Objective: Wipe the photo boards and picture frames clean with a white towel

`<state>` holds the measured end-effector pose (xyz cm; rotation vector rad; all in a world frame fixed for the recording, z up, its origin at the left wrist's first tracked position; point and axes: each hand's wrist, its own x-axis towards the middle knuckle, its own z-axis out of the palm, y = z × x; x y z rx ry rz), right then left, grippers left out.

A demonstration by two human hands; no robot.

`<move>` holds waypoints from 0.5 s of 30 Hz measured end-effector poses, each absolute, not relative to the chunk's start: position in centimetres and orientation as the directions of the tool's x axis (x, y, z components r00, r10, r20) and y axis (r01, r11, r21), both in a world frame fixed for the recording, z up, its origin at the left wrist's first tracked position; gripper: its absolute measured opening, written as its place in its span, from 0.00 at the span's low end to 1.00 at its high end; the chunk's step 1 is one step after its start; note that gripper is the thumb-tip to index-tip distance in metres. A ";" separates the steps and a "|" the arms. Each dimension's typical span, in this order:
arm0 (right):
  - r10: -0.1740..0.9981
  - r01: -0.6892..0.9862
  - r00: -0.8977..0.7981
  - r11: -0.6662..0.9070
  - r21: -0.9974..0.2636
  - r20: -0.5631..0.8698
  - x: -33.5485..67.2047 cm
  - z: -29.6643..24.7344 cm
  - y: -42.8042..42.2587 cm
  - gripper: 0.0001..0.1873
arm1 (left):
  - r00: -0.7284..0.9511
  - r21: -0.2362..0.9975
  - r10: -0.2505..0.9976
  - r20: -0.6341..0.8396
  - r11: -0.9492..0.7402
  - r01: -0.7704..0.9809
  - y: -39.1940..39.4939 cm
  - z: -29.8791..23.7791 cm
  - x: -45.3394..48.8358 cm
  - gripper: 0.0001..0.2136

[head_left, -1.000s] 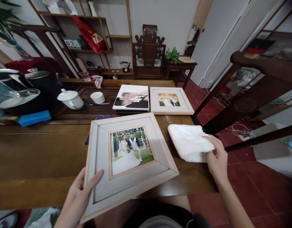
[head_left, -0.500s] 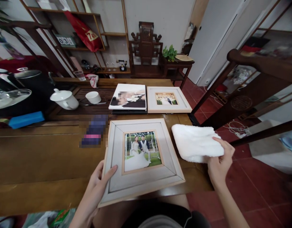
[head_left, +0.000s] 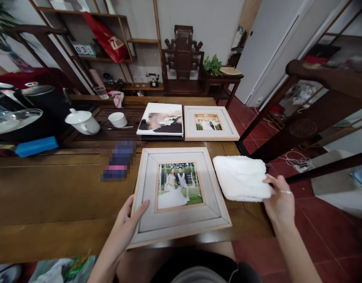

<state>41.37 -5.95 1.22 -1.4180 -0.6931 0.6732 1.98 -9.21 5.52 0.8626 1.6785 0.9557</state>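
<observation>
A square light-wood picture frame (head_left: 181, 224) with a photo of a couple in wedding clothes is tilted up at the table's front edge. My left hand (head_left: 129, 220) grips its left side, thumb on the front and fingers behind. To the right of the frame, a folded white towel (head_left: 241, 179) lies flat on the table. My right hand (head_left: 281, 202), a ring on one finger, is at the towel's right edge with fingers loosely bent and apart. Its fingertips are close to the edge; whether they still touch it is hard to tell.
Behind are a photo album (head_left: 161, 120) and a second picture frame (head_left: 212, 135). A blurred-out dark item (head_left: 119, 161) lies left of the frame. Further left are a lidded white cup (head_left: 82, 122), a small white bowl (head_left: 117, 120) and a blue box (head_left: 36, 146). A wooden chair (head_left: 304, 118) stands at right.
The towel's lifted right corner has come down flat on the table. My right hand has loosened and shifted slightly right. The held frame has tipped a little.
</observation>
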 end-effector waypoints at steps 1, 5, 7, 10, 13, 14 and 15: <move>0.766 0.001 0.643 -0.008 -1.000 -0.005 41.6 1.2 -5.8 0.19 | -0.258 0.892 0.880 -0.399 0.437 0.112 -9.1 5.5 1.9 0.25; 0.779 0.031 0.622 -0.126 -0.992 -0.080 42.8 1.6 -5.1 0.24 | -0.242 0.893 0.887 -0.394 0.432 0.128 -9.0 5.2 1.7 0.25; 0.799 0.040 0.586 -0.192 -0.980 -0.133 43.2 2.1 -4.8 0.29 | -0.244 0.891 0.885 -0.397 0.435 0.131 -8.9 5.0 1.6 0.25; 0.845 0.070 0.499 -0.262 -0.963 -0.194 43.7 2.6 -4.3 0.35 | -0.230 0.888 0.885 -0.405 0.441 0.134 -8.8 4.9 1.5 0.25; 0.911 0.196 0.407 -0.164 -0.967 -0.072 43.9 2.4 -3.8 0.36 | -0.216 0.893 0.895 -0.391 0.426 0.148 -8.7 4.7 1.4 0.25; 0.928 0.272 0.372 -0.108 -0.956 0.001 44.1 2.2 -3.6 0.33 | -0.216 0.895 0.898 -0.383 0.419 0.154 -8.8 4.7 1.4 0.24; 0.939 0.363 0.336 -0.057 -0.930 0.073 44.3 2.1 -3.5 0.30 | -0.217 0.897 0.901 -0.376 0.413 0.158 -8.8 4.6 1.4 0.24</move>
